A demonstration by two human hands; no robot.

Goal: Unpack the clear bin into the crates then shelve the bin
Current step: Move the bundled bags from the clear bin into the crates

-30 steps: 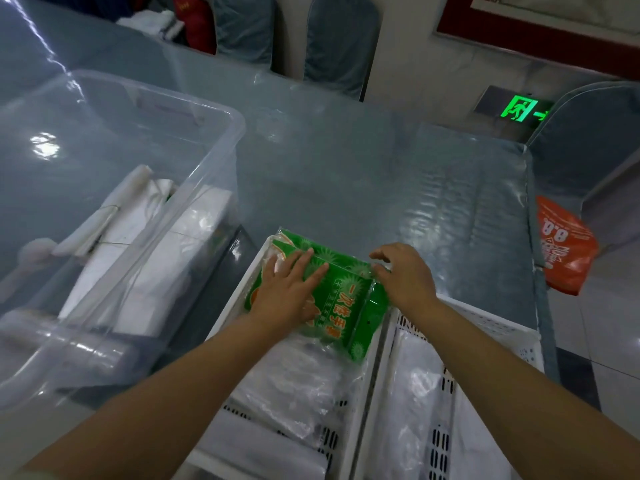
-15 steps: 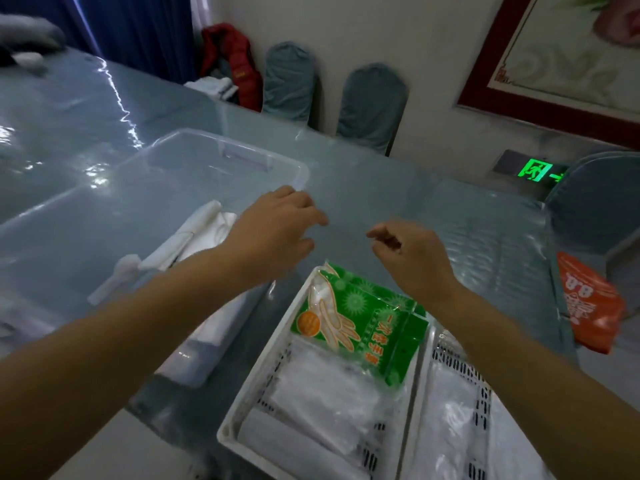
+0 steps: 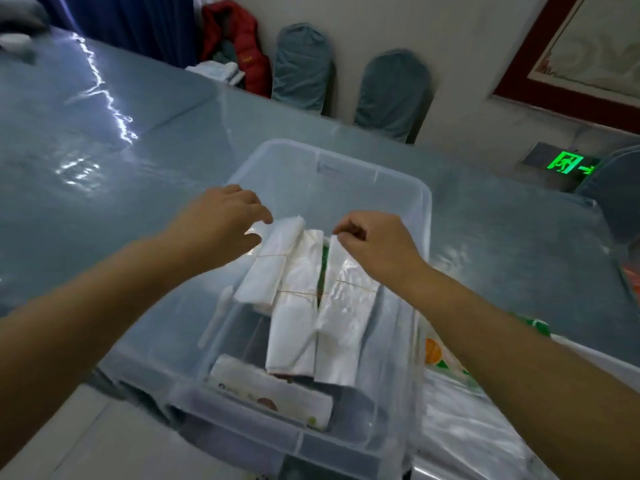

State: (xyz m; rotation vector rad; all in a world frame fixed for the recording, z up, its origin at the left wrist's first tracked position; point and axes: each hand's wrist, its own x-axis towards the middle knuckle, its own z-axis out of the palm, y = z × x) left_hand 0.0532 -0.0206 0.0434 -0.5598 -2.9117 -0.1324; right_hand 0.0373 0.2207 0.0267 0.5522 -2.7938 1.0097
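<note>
The clear bin (image 3: 424,216) sits in front of me on the blue-grey table. Inside it lie three white plastic-bag bundles (image 3: 301,289) tied with rubber bands, side by side, and a printed white roll (image 3: 270,396) near the front wall. My left hand (image 3: 221,223) hovers over the left bundle, fingers apart, holding nothing. My right hand (image 3: 377,240) hangs over the right bundle with fingers curled loosely, touching nothing that I can see. At the right edge, a white crate (image 3: 588,355) shows the green glove packet (image 3: 440,355) and clear plastic bags.
The table (image 3: 104,140) spreads wide to the left and back under a shiny cover. Two covered chairs (image 3: 391,91) and a red jacket (image 3: 242,46) stand against the far wall. A green exit sign (image 3: 568,164) glows low on the right.
Both hands let go of the green packet in the crate and moved left over the clear bin. My view swung left, so the bin is centred and the crate is at the right edge.
</note>
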